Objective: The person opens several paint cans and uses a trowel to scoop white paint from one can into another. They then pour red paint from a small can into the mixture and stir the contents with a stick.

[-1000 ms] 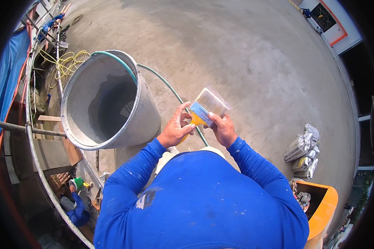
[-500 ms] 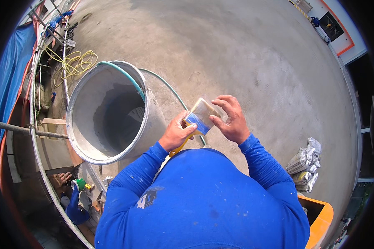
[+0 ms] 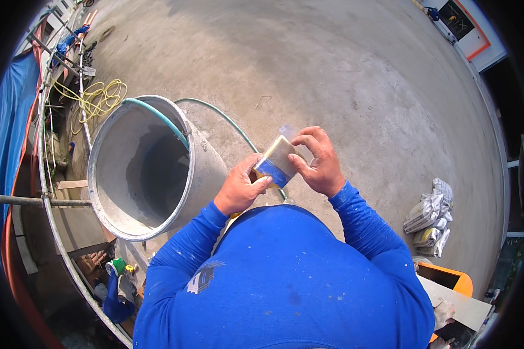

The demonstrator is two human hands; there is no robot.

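Note:
A wide paintbrush (image 3: 275, 168) with a blue band is in front of my chest, its bristles pointing up and away from me. My left hand (image 3: 239, 185) grips it at the lower end, thumb along the blue band, hiding most of the handle. Clear plastic wrapping (image 3: 287, 131) sticks out past the bristle tips. My right hand (image 3: 319, 164) has its fingers curled and pinches the wrapping at the brush's right edge. Left of my hands stands a large grey drum (image 3: 206, 168) with dark liquid inside.
A teal hose (image 3: 160, 119) hangs over the drum's rim. Further left are a yellow hose coil (image 3: 103, 96) and metal railing (image 3: 49, 212), with a person (image 3: 117, 299) beyond. Bags (image 3: 428, 218) are stacked at right, near an orange container (image 3: 463, 284). Another person's hand (image 3: 444, 312) touches a pale board (image 3: 457, 302).
The clear wrapping has slid outward past the bristle tips. My right hand has moved slightly left and down. A pale board and another person's hand now show at lower right.

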